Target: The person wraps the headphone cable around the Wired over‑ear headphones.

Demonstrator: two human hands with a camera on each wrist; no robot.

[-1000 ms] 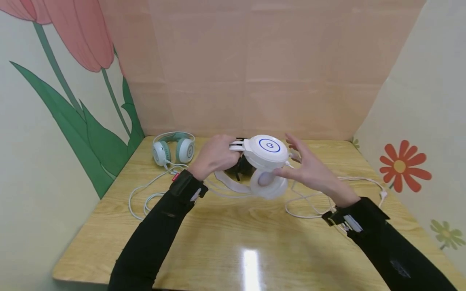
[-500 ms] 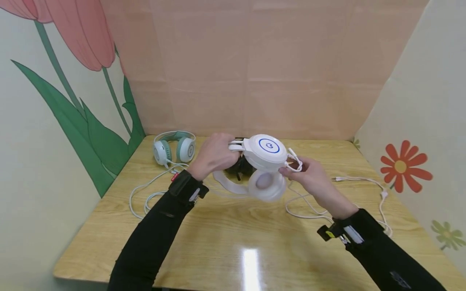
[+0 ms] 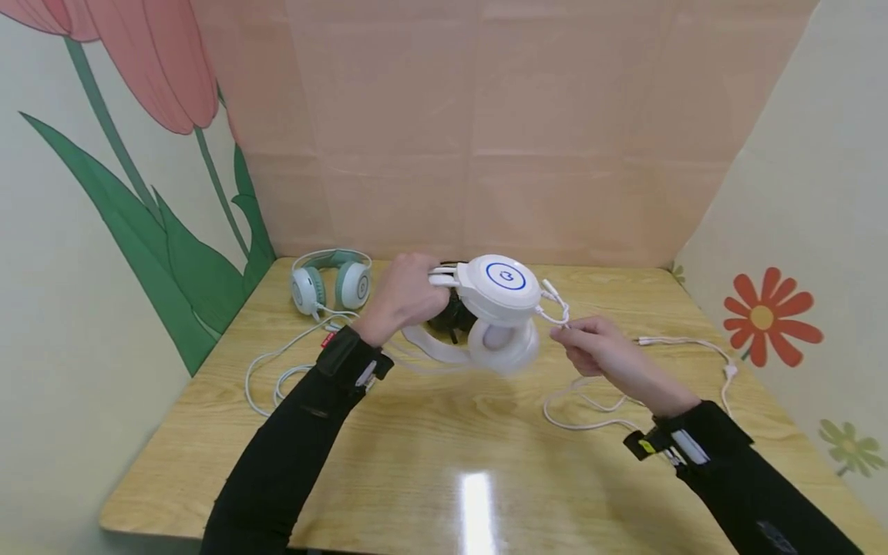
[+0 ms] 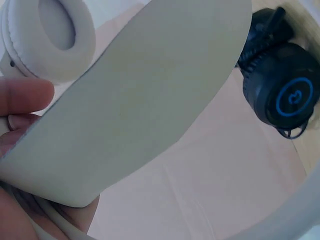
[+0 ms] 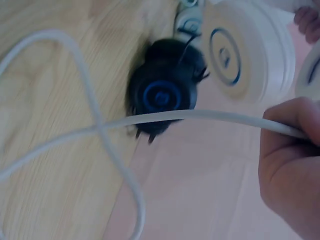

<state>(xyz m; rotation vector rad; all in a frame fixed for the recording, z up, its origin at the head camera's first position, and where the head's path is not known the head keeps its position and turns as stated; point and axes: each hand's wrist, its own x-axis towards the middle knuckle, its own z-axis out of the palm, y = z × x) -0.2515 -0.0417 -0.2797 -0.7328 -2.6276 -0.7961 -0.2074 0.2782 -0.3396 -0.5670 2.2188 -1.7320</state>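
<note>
Since the earlier frame, the right hand (image 3: pixel 600 351) has drawn a little away from the white headphones (image 3: pixel 496 304), down and to the right, while these have shifted slightly left. From the head, the left hand (image 3: pixel 405 293) grips them at the headband (image 3: pixel 437 351) and holds them above the counter (image 3: pixel 388 478), in front of the black headphones (image 3: pixel 454 320). Their long axis runs left to right: headband end at the left hand, earcups (image 3: pixel 501 287) towards the right hand, which is the nearer one to them. Mint headphones (image 3: pixel 354 287) lie at the left rear. At the left wrist, the headband slants across the view, fingers (image 4: pixel 27 95) curled at its lower edge. At the right wrist, thumb and fingers are clamped on the white cable (image 5: pixel 200 114), which trails leftwards; the nearest earcup is just beyond that hand.
</note>
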